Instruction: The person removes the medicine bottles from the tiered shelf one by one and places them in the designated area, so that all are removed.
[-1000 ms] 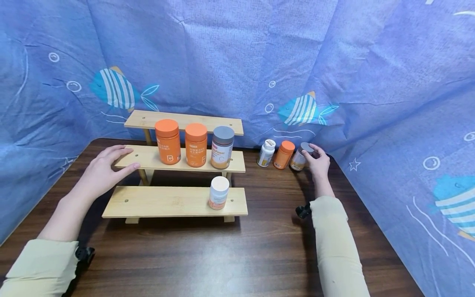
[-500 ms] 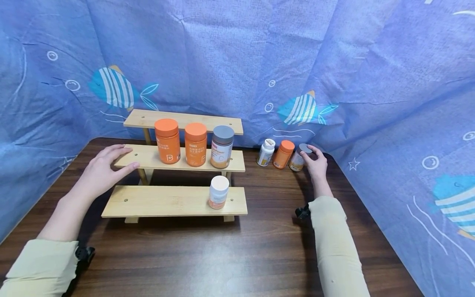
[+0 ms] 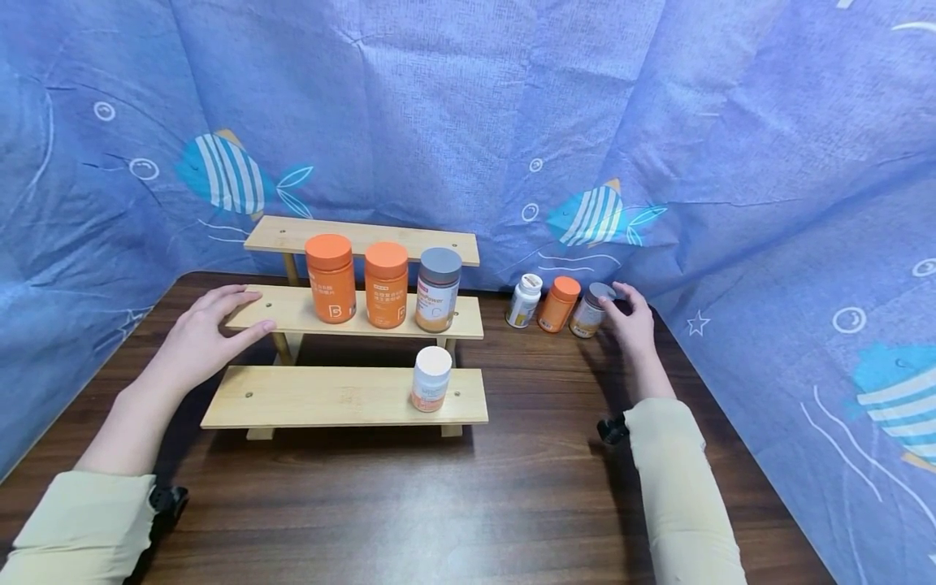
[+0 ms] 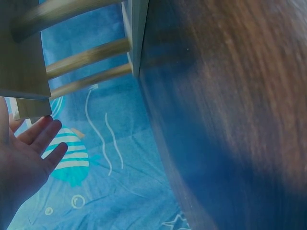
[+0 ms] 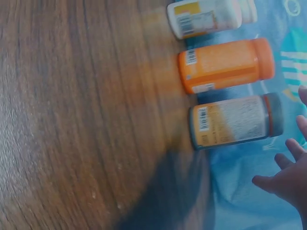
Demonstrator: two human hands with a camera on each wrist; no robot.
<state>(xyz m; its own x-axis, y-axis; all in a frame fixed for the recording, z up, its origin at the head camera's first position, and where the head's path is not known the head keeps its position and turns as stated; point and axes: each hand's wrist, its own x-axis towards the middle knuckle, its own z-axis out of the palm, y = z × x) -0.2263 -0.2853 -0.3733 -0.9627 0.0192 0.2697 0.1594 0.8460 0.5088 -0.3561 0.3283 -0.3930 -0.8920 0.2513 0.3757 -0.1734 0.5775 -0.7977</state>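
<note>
Left hand (image 3: 203,337) released, splayed at left edge of middle shelf (image 3: 288,312). Right hand (image 3: 634,322) released, just beside grey-lidded bottle (image 3: 589,314), near far right corner of table (image 3: 541,463).

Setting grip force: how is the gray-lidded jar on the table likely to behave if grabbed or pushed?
The gray-lidded jar probably feels stiff: its sides look straight and undented. It stands upright on the table, taller than wide, so a push near the top could tip it. Its round body would likely roll once down.
</note>
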